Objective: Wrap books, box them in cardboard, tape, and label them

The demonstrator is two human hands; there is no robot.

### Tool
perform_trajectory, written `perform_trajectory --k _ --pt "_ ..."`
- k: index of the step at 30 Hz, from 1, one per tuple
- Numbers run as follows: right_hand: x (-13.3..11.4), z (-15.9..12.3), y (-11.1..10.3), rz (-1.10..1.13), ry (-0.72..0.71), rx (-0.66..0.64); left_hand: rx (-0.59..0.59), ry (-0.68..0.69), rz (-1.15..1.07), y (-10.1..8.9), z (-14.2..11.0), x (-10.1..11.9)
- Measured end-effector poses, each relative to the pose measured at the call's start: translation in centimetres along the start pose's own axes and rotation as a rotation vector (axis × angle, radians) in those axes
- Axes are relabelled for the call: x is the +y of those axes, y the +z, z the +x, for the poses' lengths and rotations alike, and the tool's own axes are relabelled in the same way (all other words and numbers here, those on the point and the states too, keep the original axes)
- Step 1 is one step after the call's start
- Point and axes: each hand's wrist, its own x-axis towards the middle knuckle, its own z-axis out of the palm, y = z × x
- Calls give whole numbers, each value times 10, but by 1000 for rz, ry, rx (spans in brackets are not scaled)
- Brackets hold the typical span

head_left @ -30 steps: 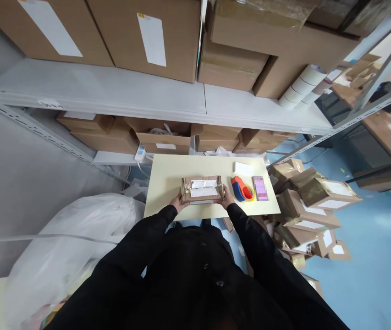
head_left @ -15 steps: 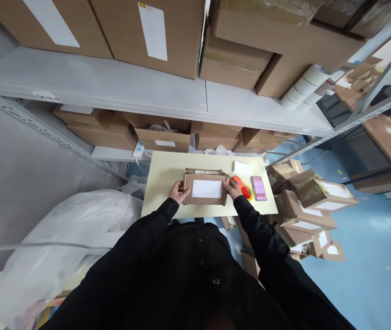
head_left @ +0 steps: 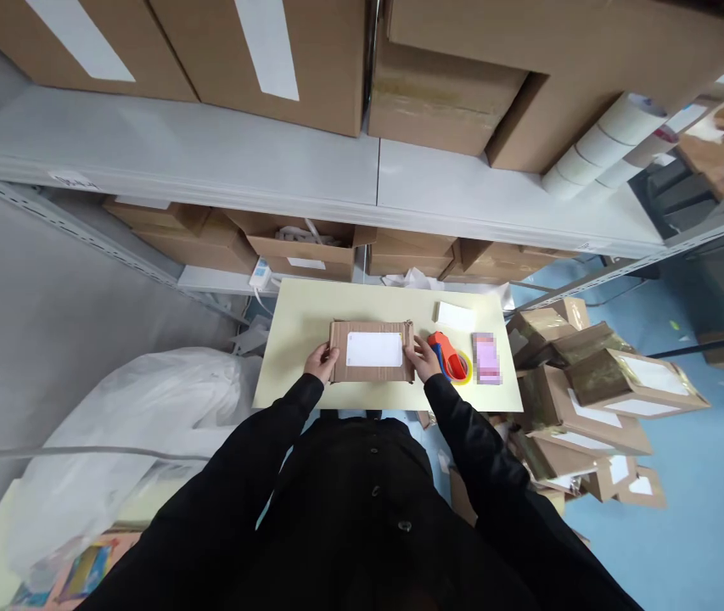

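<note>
A small brown cardboard box point(head_left: 371, 374) with a white label point(head_left: 374, 349) on its upper face is over the cream table point(head_left: 298, 305). My left hand point(head_left: 322, 363) grips its left end, and my right hand point(head_left: 422, 357) grips its right end. Just right of my right hand lies a red and blue tape dispenser point(head_left: 447, 354) with a roll of yellow tape point(head_left: 465, 367). A phone with a pinkish, blurred screen point(head_left: 487, 358) is farther right. Behind the dispenser sits a stack of white labels or paper point(head_left: 455, 316).
A metal shelf point(head_left: 311, 161) with large cartons point(head_left: 272, 51) and white rolls point(head_left: 603, 144) spans the front. Taped boxes point(head_left: 597, 407) are piled on the blue floor to the right. A big white plastic bag point(head_left: 151, 416) bulges at the left, crossed by a grey bar or cable point(head_left: 81, 453).
The box has tipped so its labelled face shows flatter and its far taped side is hidden. It sits slightly farther left, still between both hands. The camera view has shifted a little.
</note>
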Motion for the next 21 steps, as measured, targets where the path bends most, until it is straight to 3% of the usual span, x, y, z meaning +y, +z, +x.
perform_trajectory --k 6,8,10,12,15,17,19,21 --pt "11 29 38 -19 131 -35 1 -50 157 0 2 0" --pt "14 35 45 2 141 -57 56 -25 264 -2 1 3" --pt "18 36 42 -32 100 -32 146 76 455 -1 0 10" --pt "24 31 24 -151 8 51 172 239 681 5 -1 23" --pt "39 17 -21 -447 -27 217 -4 436 940 33 -1 49" --pt "52 8 -46 -656 117 249 -184 529 1053 60 2 67" --pt "64 4 -59 -806 250 178 -372 642 1126 89 9 81" --pt "75 5 -58 -880 273 84 -541 755 1187 113 18 87"
